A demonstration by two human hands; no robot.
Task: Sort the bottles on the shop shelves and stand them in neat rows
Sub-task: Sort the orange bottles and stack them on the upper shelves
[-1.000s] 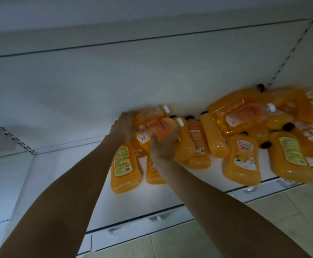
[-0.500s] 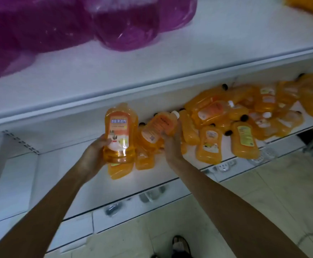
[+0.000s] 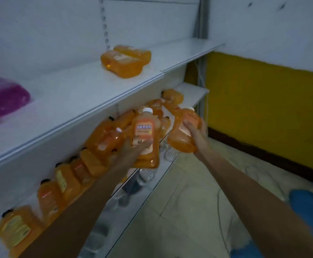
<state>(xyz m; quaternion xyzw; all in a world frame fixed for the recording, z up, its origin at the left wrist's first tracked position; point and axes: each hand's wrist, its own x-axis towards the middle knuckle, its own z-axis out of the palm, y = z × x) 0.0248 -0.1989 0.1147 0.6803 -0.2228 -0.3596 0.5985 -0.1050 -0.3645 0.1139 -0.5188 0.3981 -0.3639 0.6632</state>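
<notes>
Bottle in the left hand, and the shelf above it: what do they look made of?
Bottle in the left hand: probably glossy clear plastic, see-through orange body, white cap, printed label. Shelf: likely white-painted metal, thin folded front edge, dull sheen.

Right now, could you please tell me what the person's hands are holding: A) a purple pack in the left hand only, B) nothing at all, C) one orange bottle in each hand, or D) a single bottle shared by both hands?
C: the left hand grips a white-capped orange bottle, and the right hand grips a second orange bottle.
</notes>
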